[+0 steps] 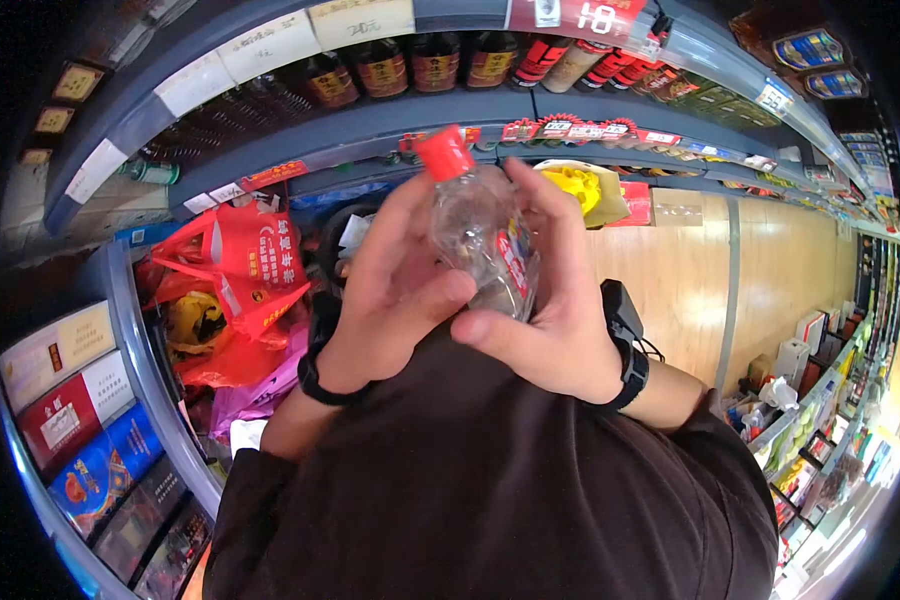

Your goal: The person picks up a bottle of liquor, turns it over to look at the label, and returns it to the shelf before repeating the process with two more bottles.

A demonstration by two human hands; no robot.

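Observation:
A clear plastic bottle (478, 232) with a red cap and a red-and-blue label is held between both hands in front of my chest. Its capped end tilts up and to the left. My left hand (400, 275) wraps its left side, the thumb lying across the lower front. My right hand (550, 290) grips the other side, fingers curled behind it and thumb pressed near the base. The two thumb tips come close together over the bottle. Each wrist wears a black strap.
Ahead, shelves hold dark bottles (435, 65) and red-labelled cans (570, 65). Red plastic bags (250, 265) are heaped at left beside a glass case with flat boxes (65, 425). A yellow bag (575, 185) sits below the shelf. Wooden floor (670, 275) and stocked shelving (820, 400) lie to the right.

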